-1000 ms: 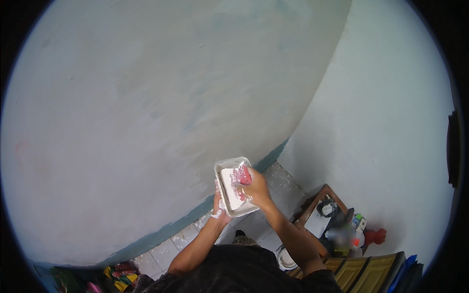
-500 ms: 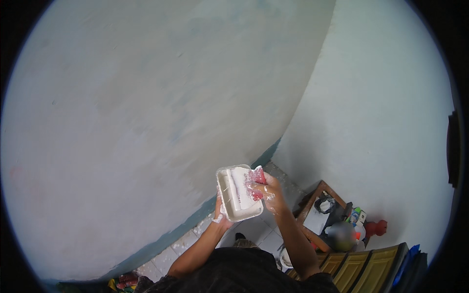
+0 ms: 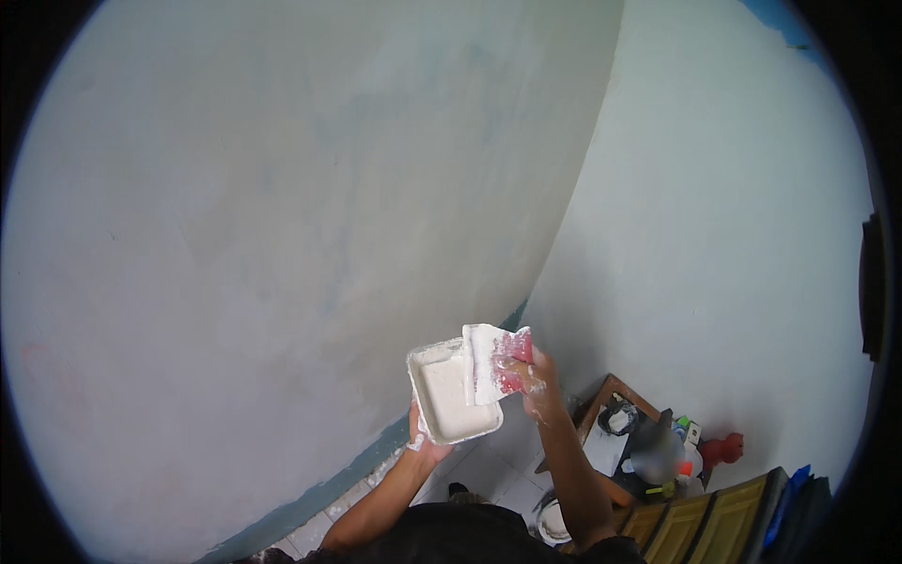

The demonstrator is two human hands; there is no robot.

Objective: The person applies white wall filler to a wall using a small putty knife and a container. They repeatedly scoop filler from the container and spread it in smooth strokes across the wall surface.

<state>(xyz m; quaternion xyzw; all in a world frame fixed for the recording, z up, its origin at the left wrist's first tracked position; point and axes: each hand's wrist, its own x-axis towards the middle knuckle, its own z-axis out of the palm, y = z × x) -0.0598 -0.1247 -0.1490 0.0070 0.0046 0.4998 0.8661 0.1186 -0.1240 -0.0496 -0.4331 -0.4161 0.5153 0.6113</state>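
My left hand grips a white rectangular tray from its left side and underneath; most of those fingers are hidden by it. White paste lies inside the tray. My right hand is closed on the red handle of a wide putty knife, whose blade is coated in white paste. The blade is tilted over the tray's upper right edge; whether it touches the rim I cannot tell. Smears of paste show on both hands.
Ahead and left rises a patchy grey wall with a teal strip along its foot. A pale wall meets it at a corner. To the right are a cluttered wooden table, a red object, a round container and yellow-brown panelled furniture.
The putty knife has come up and right, out of the tray, uncovering the paste inside. The tray sits slightly lower and further left. The view has shifted a little.
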